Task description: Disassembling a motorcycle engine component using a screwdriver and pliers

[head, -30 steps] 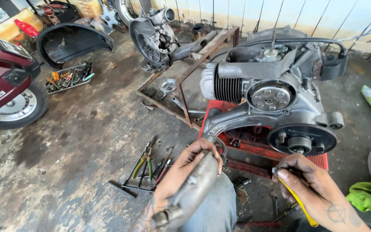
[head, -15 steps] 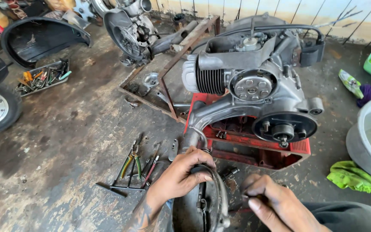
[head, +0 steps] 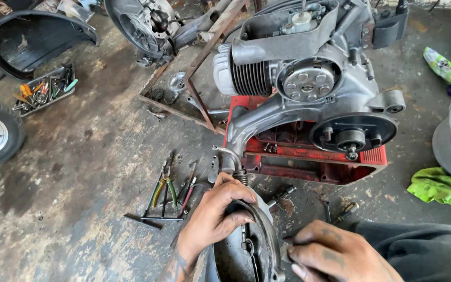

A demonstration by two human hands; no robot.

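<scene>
**wrench_newb:** Head cam question, how's that round metal cover [head: 254,245] going to handle, low in the frame in front of the engine [head: 309,89]?

**oldtwostroke:** Looks like stiff cast metal, heavy-ish and probably greasy. Left hand [head: 217,216] is wrapped over its top rim, which seems the safest hold. Right hand [head: 332,256] is curled near its edge, can't tell if it's pinching anything. Cover's bottom is cut off, inside too dark to read. Pliers [head: 164,189] lie nearby on the floor

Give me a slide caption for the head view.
Two hands gripping a round metal drum beside a scooter engine.
</scene>
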